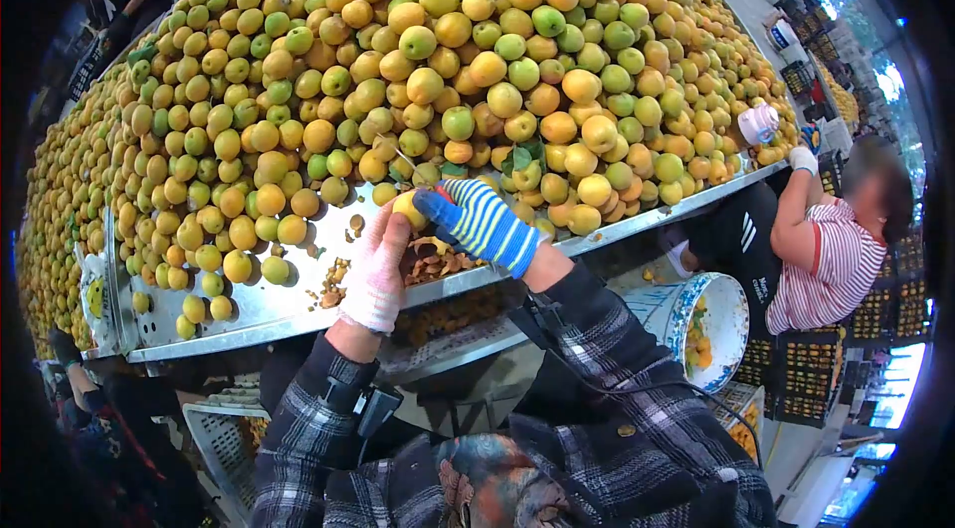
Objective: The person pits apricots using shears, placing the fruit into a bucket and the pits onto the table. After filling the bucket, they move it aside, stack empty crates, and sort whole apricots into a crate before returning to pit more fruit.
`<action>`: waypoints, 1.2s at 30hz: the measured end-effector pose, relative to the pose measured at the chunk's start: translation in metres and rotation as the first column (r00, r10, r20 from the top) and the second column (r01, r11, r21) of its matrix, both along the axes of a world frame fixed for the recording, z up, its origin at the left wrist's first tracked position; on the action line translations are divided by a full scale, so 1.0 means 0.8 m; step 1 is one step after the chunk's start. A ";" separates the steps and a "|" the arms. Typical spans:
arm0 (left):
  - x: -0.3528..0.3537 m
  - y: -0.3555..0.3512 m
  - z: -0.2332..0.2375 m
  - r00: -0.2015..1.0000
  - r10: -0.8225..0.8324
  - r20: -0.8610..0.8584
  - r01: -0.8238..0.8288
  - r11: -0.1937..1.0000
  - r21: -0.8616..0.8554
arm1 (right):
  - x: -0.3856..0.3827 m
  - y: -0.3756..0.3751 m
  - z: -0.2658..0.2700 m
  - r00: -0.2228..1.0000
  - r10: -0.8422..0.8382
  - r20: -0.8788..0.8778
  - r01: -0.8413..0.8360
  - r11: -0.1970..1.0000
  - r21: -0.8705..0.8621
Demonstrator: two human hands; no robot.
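My left hand (373,269), in a pale pink and white knitted glove, is closed round a round yellow-orange fruit (410,211) above the metal table's front edge. Right against that fruit is my right hand (487,225), in a blue, yellow and white striped glove with dark fingertips. Its fingers are curled together, and a bit of red shows at them; I cannot tell what they grip. Just beyond the hands rises a big heap of yellow, orange and green fruit (453,61). Brown scraps (438,262) lie on the table below my hands.
The metal table (239,327) has a raised front edge. At the right stands a white-blue bucket (731,294) with fruit pieces inside. A person in a striped shirt (831,260) sits beyond it, near stacked crates (811,374). A pale plastic crate (221,458) stands lower left.
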State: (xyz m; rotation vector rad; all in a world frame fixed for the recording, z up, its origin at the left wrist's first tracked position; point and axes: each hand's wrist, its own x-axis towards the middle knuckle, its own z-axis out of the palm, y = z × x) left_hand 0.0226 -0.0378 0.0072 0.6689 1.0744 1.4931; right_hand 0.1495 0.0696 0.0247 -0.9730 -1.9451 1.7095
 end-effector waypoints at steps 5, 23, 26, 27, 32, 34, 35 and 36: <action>-0.008 0.010 0.008 0.936 -0.049 0.349 0.035 0.998 0.048 | 0.003 0.008 -0.017 0.963 -0.260 -0.066 0.268 0.945 0.185; 0.009 0.012 0.019 0.981 -0.007 0.193 0.005 1.000 0.010 | 0.015 -0.027 0.008 0.993 -0.118 0.013 0.084 0.775 0.627; 0.013 0.012 0.026 0.997 0.058 0.043 -0.057 0.998 -0.017 | 0.013 -0.034 0.010 0.981 -0.176 0.080 0.078 0.737 0.671; 0.011 0.011 0.027 0.992 0.071 -0.102 -0.074 0.997 -0.028 | 0.012 -0.038 0.013 0.973 -0.196 0.120 0.066 0.738 0.671; 0.008 0.013 0.011 0.932 0.119 -0.343 -0.118 0.993 0.022 | 0.008 -0.046 -0.001 0.963 -0.234 0.134 0.090 0.747 0.659; 0.006 0.011 0.010 0.915 0.125 -0.384 -0.122 0.992 0.033 | 0.004 -0.049 -0.001 0.956 -0.245 0.162 0.097 0.782 0.616; 0.004 0.010 0.012 0.914 0.090 -0.396 -0.095 0.995 0.008 | 0.006 -0.048 -0.001 0.960 -0.219 0.175 0.067 0.784 0.617; 0.003 0.010 0.014 0.911 0.054 -0.408 -0.067 0.998 -0.019 | 0.004 -0.048 -0.009 0.960 -0.220 0.175 0.068 0.786 0.614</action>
